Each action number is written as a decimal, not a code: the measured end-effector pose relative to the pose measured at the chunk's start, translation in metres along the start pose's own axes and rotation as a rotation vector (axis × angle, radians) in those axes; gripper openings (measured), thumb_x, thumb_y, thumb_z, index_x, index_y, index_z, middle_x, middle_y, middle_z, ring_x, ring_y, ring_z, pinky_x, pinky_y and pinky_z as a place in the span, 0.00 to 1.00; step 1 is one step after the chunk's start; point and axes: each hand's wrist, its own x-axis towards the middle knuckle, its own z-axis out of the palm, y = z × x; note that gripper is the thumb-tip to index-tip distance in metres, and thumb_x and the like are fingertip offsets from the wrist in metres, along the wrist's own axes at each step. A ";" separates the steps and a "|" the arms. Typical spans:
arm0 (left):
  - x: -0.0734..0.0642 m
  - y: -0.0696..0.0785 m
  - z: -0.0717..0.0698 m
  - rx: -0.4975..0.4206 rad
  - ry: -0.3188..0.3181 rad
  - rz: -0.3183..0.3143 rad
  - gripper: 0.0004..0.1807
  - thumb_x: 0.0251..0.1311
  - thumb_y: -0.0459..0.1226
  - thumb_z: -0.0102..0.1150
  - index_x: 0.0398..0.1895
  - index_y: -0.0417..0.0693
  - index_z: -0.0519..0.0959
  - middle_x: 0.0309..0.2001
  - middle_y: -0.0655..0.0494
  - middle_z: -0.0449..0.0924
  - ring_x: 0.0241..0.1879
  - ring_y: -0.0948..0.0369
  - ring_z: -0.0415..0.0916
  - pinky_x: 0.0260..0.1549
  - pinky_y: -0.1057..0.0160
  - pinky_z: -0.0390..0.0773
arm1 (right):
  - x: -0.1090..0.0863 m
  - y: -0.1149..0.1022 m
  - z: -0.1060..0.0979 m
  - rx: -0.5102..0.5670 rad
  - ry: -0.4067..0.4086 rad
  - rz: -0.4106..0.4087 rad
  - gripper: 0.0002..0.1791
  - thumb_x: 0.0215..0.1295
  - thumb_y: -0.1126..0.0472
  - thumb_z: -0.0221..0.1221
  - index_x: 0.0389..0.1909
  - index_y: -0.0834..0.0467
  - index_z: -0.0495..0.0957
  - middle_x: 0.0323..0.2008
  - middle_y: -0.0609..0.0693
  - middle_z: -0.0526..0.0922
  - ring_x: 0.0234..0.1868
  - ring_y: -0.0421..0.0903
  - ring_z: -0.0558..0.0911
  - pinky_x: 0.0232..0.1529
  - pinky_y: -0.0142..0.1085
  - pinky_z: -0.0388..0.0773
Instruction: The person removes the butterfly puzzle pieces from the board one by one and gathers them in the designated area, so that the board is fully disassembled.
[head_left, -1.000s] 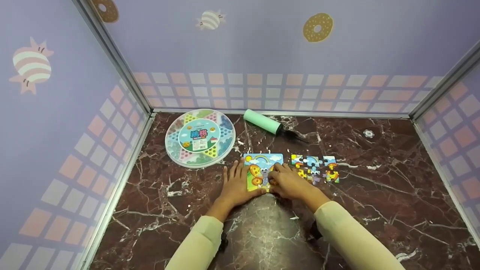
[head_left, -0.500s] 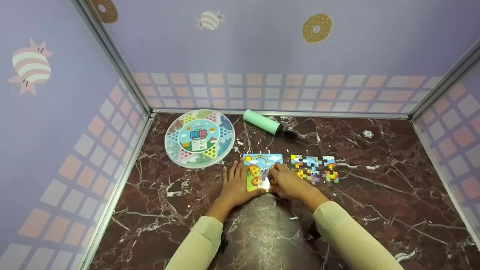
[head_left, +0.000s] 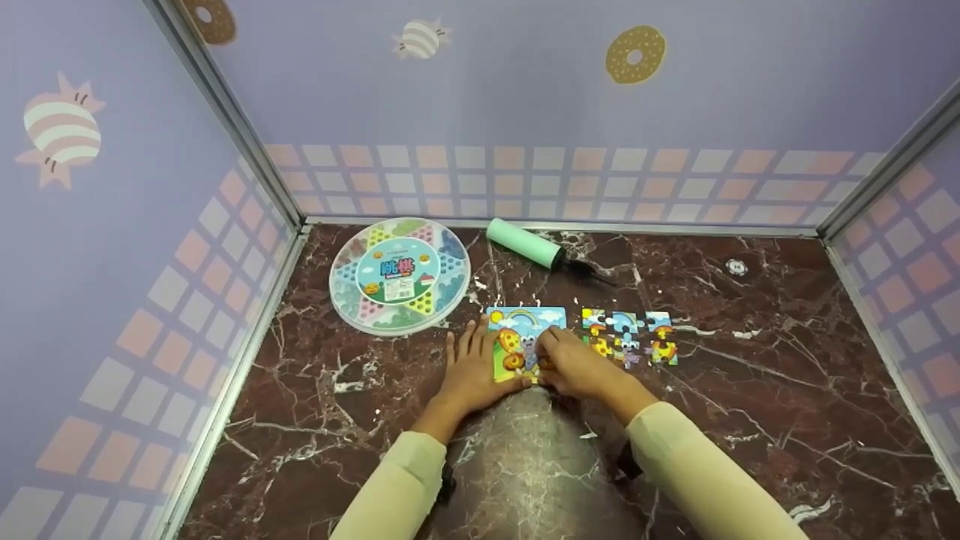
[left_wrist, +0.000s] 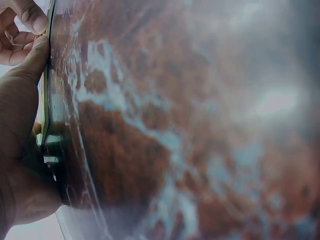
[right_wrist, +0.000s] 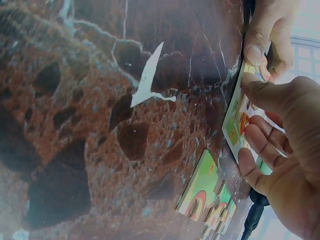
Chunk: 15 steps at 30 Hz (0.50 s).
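A square picture puzzle in its tray [head_left: 525, 324], showing a butterfly under a rainbow, lies on the dark marble surface. Its left edge is steadied by my left hand [head_left: 475, 369], with the fingers laid along it and the thumb at the front edge. My right hand [head_left: 589, 366] touches the puzzle's lower right part with thumb and bent fingers. In the right wrist view the right thumb [right_wrist: 270, 94] rests on the tray [right_wrist: 230, 127] near the left thumb [right_wrist: 257, 42]. Any piece under the right fingertips is hidden. In the left wrist view, only the tray's thin edge shows.
Just right of the tray lie several joined puzzle pieces [head_left: 625, 322]. A round Chinese checkers set [head_left: 397, 271] sits at back left. Behind the puzzle are a mint-green cylinder with a black end [head_left: 525, 244] and, farther right, a small round chip [head_left: 736, 267]. Patterned walls [head_left: 555, 90] enclose the surface.
Both hands stay almost in place. A white patch at the puzzle's lower middle half a second ago is gone, and the picture shows there again. The right fingers have shifted slightly.
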 end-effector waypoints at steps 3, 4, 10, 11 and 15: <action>0.000 0.000 -0.001 -0.004 -0.001 0.003 0.63 0.60 0.76 0.65 0.87 0.46 0.59 0.92 0.43 0.43 0.91 0.40 0.42 0.87 0.29 0.32 | 0.000 -0.001 0.000 0.019 0.006 -0.001 0.18 0.66 0.65 0.75 0.51 0.64 0.78 0.47 0.57 0.81 0.48 0.56 0.83 0.53 0.55 0.84; 0.000 0.000 -0.001 -0.005 0.003 0.004 0.63 0.60 0.76 0.66 0.87 0.46 0.59 0.92 0.42 0.43 0.91 0.39 0.43 0.87 0.28 0.33 | -0.001 -0.001 0.000 0.028 0.009 -0.001 0.18 0.66 0.65 0.75 0.51 0.64 0.78 0.47 0.57 0.82 0.48 0.55 0.84 0.53 0.55 0.85; 0.000 0.000 0.001 0.005 0.013 0.004 0.63 0.60 0.76 0.65 0.87 0.46 0.60 0.92 0.43 0.44 0.91 0.39 0.43 0.87 0.29 0.34 | 0.000 -0.002 -0.001 0.053 0.011 0.007 0.18 0.66 0.66 0.76 0.50 0.64 0.80 0.46 0.57 0.84 0.44 0.53 0.85 0.50 0.52 0.87; 0.000 -0.001 0.002 0.007 0.013 0.004 0.63 0.60 0.77 0.65 0.87 0.47 0.60 0.92 0.43 0.44 0.91 0.40 0.42 0.87 0.29 0.33 | 0.000 -0.001 -0.001 0.055 0.012 0.008 0.18 0.66 0.66 0.76 0.50 0.64 0.80 0.46 0.57 0.84 0.44 0.53 0.85 0.49 0.51 0.87; 0.001 -0.002 0.004 0.002 0.024 0.012 0.61 0.60 0.76 0.65 0.86 0.48 0.61 0.92 0.43 0.45 0.91 0.39 0.43 0.87 0.29 0.33 | 0.001 0.000 -0.001 0.069 0.019 0.005 0.18 0.65 0.66 0.76 0.50 0.64 0.81 0.45 0.57 0.85 0.43 0.52 0.87 0.47 0.50 0.88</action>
